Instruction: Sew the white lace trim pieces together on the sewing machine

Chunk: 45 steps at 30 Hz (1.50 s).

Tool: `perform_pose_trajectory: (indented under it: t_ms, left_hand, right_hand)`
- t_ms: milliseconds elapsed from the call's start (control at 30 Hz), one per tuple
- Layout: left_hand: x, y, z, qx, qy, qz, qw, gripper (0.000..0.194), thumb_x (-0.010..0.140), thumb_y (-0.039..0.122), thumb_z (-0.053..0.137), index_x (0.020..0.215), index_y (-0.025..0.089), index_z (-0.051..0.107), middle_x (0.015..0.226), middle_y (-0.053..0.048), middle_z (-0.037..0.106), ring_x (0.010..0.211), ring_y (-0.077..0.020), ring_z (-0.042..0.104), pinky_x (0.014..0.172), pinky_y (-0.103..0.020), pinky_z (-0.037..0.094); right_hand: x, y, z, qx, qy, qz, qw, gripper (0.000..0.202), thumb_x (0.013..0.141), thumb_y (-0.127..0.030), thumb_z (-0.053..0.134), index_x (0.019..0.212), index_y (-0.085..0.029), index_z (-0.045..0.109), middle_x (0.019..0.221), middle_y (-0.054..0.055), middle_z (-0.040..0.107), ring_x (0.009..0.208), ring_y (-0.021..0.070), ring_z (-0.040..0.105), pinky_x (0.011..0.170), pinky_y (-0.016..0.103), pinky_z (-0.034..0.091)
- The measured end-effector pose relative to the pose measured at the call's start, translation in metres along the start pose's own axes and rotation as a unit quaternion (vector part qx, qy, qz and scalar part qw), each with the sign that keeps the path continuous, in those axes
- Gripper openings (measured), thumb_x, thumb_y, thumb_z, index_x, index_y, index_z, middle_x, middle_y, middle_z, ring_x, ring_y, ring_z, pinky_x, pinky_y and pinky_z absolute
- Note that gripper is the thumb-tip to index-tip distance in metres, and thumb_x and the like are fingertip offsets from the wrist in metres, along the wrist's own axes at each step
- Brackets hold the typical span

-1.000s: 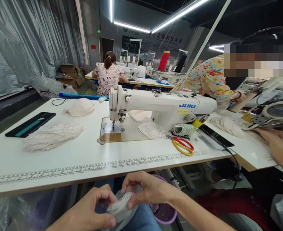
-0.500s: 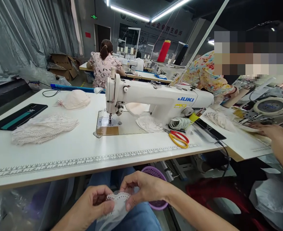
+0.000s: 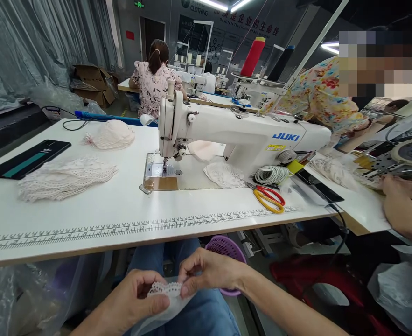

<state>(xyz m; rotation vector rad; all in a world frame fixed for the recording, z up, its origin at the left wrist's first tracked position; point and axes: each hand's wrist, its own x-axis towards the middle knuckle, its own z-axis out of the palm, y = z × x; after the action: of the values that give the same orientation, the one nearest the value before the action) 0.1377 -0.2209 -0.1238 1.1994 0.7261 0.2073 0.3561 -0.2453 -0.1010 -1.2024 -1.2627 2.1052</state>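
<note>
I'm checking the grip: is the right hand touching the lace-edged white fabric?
Touching. The head view shows the right hand pinching the lace-edged white fabric at its trimmed edge, with the thumb pressed on its near face.

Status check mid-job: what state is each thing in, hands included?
Lace-edged fabric: held, partly bunched
Left hand: closed on the fabric
Right hand: pinching the fabric's lace edge
Lace pieces: piled in layers
Scissors: lying down, blades' opening unclear
Pale cord: coiled
Cardboard box: flaps open
Presser foot: up or down, cannot tell
</note>
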Motion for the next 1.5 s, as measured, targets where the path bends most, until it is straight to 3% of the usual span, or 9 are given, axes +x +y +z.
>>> perform_pose_trajectory:
  t_ms: [200, 367, 533, 667, 767, 1067, 1300, 1500]
  left_hand:
    - [0.006, -0.001, -0.001, 0.038, 0.007, -0.010, 0.999, 0.050, 0.065, 0.062, 0.066, 0.063, 0.013, 0.056, 0.061, 0.003, 0.040, 0.056, -0.0107, 0.031, 0.052, -0.024, 0.020]
    - [0.006, -0.002, -0.001, 0.026, 0.033, -0.013, 0.999, 0.046, 0.068, 0.058, 0.066, 0.062, 0.014, 0.055, 0.059, 0.005, 0.037, 0.056, -0.0104, 0.029, 0.051, -0.024, 0.020]
    - [0.001, 0.002, -0.003, 0.003, -0.008, -0.017, 1.000, 0.042, 0.062, 0.052, 0.072, 0.073, 0.013, 0.061, 0.066, 0.003, 0.044, 0.064, -0.0133, 0.036, 0.058, -0.022, 0.028]
    - [-0.001, -0.001, -0.007, 0.069, 0.049, -0.041, 0.996, 0.040, 0.060, 0.050, 0.073, 0.078, 0.015, 0.065, 0.071, 0.001, 0.052, 0.071, -0.0167, 0.042, 0.064, -0.023, 0.034]
    - [0.000, -0.008, -0.009, 0.088, 0.059, -0.050, 0.993, 0.040, 0.060, 0.049, 0.073, 0.079, 0.015, 0.067, 0.074, 0.000, 0.054, 0.073, -0.0173, 0.044, 0.064, -0.023, 0.036]
    - [0.003, -0.011, -0.006, 0.005, 0.067, 0.007, 0.998, 0.029, 0.063, 0.040, 0.074, 0.070, 0.013, 0.068, 0.069, 0.003, 0.046, 0.065, -0.0135, 0.040, 0.058, -0.022, 0.030]
    - [0.003, -0.011, -0.007, 0.002, 0.062, -0.029, 0.998, 0.038, 0.057, 0.049, 0.077, 0.069, 0.015, 0.066, 0.068, 0.003, 0.047, 0.064, -0.0142, 0.039, 0.057, -0.022, 0.030]
    - [0.004, -0.011, 0.000, -0.016, 0.086, 0.006, 0.996, 0.045, 0.065, 0.058, 0.069, 0.064, 0.013, 0.064, 0.065, 0.004, 0.039, 0.058, -0.0111, 0.031, 0.053, -0.024, 0.022]
  right_hand:
    - [0.000, 0.000, -0.001, -0.004, -0.025, -0.015, 1.000, 0.046, 0.057, -0.051, 0.077, 0.075, -0.010, 0.067, 0.070, -0.001, 0.058, 0.065, 0.0075, 0.050, 0.067, 0.021, 0.042]
    - [0.005, 0.005, 0.004, -0.016, 0.008, -0.028, 0.999, 0.043, 0.053, -0.045, 0.081, 0.073, -0.010, 0.067, 0.067, -0.001, 0.057, 0.062, 0.0078, 0.048, 0.059, 0.019, 0.039]
    - [0.003, 0.008, 0.000, 0.001, 0.030, -0.003, 1.000, 0.047, 0.048, -0.048, 0.082, 0.070, -0.009, 0.066, 0.065, -0.001, 0.057, 0.060, 0.0077, 0.047, 0.059, 0.020, 0.038]
    - [-0.001, 0.006, -0.003, -0.003, 0.036, 0.002, 0.999, 0.042, 0.052, -0.045, 0.081, 0.067, -0.010, 0.065, 0.065, -0.001, 0.056, 0.061, 0.0082, 0.048, 0.060, 0.020, 0.038]
    - [-0.002, 0.006, -0.004, -0.004, 0.041, 0.004, 0.999, 0.040, 0.053, -0.044, 0.081, 0.066, -0.010, 0.065, 0.065, -0.001, 0.056, 0.062, 0.0087, 0.048, 0.061, 0.021, 0.039]
    - [0.002, 0.018, -0.007, 0.009, 0.044, 0.001, 0.999, 0.038, 0.055, -0.042, 0.081, 0.067, -0.010, 0.066, 0.065, -0.001, 0.056, 0.061, 0.0085, 0.047, 0.061, 0.022, 0.038]
    - [0.003, 0.019, -0.008, -0.003, 0.037, -0.015, 0.999, 0.031, 0.059, -0.038, 0.080, 0.069, -0.011, 0.068, 0.067, 0.000, 0.057, 0.063, 0.0096, 0.048, 0.060, 0.021, 0.039]
    - [0.001, 0.014, -0.005, -0.018, 0.039, -0.015, 0.999, 0.034, 0.059, -0.040, 0.080, 0.070, -0.010, 0.068, 0.068, 0.001, 0.058, 0.065, 0.0102, 0.049, 0.061, 0.022, 0.040]
